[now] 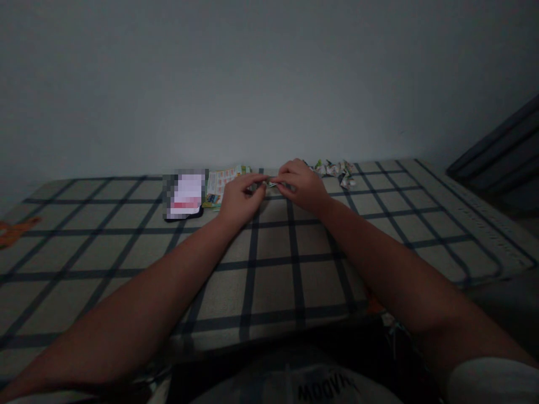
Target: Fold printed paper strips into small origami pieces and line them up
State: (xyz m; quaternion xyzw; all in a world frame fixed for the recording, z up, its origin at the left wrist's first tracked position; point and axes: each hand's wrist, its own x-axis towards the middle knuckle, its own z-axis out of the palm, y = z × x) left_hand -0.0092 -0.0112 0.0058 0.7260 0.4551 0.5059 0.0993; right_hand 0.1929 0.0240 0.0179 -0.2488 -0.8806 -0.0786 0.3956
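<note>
Both hands meet over the far middle of the table. My left hand [242, 196] is closed, its fingertips pinching one side of a small pale piece [273, 184] that looks like folded paper. On the other side, the fingers of my right hand [304, 188] pinch the same piece. Most of it is hidden by the fingers, and the dim light blurs its detail. Just left of my left hand lies a printed colourful sheet [219, 182], partly covered by that hand. Beyond my right hand are several crumpled or folded paper pieces [334, 168].
A phone [185, 196] with a lit, blurred screen lies left of the sheet. The checked tablecloth [273, 275] covers the table, whose back edge meets a plain wall [269, 84]. An orange shape [17, 231] is at the far left, and a dark striped object [501, 151] stands at the right.
</note>
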